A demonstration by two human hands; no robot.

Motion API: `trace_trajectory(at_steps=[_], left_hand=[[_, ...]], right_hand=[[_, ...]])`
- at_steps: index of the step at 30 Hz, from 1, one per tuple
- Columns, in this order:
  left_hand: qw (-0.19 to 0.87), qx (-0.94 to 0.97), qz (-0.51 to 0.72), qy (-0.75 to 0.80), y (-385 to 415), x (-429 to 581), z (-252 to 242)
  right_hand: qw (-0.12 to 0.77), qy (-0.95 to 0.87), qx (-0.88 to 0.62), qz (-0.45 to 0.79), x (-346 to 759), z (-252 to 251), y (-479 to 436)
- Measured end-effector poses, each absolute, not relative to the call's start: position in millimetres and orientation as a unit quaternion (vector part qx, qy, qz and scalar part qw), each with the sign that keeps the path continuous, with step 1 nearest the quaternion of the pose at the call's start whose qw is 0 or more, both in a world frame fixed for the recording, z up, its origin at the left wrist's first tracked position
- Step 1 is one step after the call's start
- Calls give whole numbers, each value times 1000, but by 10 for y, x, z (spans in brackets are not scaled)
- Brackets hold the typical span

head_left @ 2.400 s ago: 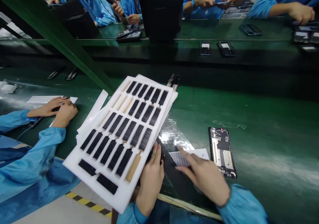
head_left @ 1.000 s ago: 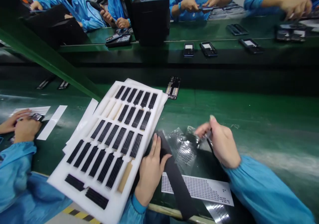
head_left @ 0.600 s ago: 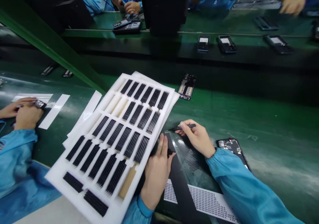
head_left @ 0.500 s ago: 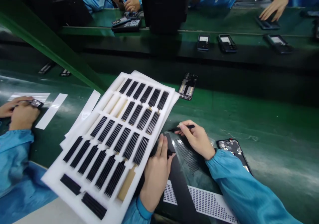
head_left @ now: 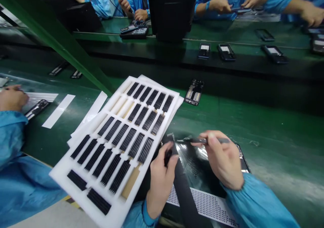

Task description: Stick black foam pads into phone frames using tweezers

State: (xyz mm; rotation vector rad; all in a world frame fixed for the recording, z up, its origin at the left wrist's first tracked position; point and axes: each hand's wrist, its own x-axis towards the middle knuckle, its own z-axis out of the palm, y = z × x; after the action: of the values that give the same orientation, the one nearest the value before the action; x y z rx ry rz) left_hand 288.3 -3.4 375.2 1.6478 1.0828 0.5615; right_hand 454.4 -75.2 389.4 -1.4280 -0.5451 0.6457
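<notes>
Green desk (head_left: 273, 130) runs across the view, with a dark step along its far edge and a higher level beyond, where other people in blue sleeves work. The left hand (head_left: 160, 177) lies at the right edge of a white foam tray (head_left: 116, 211). Its grip pinches a small dark piece (head_left: 167, 156) between thumb and fingertips, just above a long black strip (head_left: 184, 194) that runs toward the desk's near edge. The right hand (head_left: 222, 160) is just beside it, grip pressed together on a thin dark tool (head_left: 202, 141) held level, tip toward the left hand.

Under both hands lies a shiny dotted film (head_left: 191, 153), and nearer the body a white perforated sheet (head_left: 210, 206). A phone frame (head_left: 244, 162) shows partly beneath the right wrist. A second phone frame (head_left: 194, 92) lies well apart, past the tray's far corner. The tray's near corner overhangs the desk edge. Broad green surface stretches right of the right hand. A co-worker's hand (head_left: 11, 98) rests at the far left.
</notes>
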Motion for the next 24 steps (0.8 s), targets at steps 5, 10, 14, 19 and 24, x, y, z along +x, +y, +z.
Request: trace_trajectory(at_steps=[5, 10, 14, 19, 24], left_hand=[[815, 308, 297, 390, -247, 2965, 4119], [857, 266, 289, 335, -368, 2963, 4254], [864, 280, 272, 319, -417, 2941, 4272], [861, 294, 269, 317, -417, 2931, 4314], [864, 301, 272, 298, -419, 2881, 4288]], right_hand=[[645, -245, -687, 229, 4276, 4194, -1204], [666, -228, -652, 281, 4148, 4256, -1275], [659, -238, -652, 289, 4141, 4269, -1312], [647, -265, -657, 281, 4147, 4311, -1328], [618, -310, -685, 228, 4144, 4354, -1309]])
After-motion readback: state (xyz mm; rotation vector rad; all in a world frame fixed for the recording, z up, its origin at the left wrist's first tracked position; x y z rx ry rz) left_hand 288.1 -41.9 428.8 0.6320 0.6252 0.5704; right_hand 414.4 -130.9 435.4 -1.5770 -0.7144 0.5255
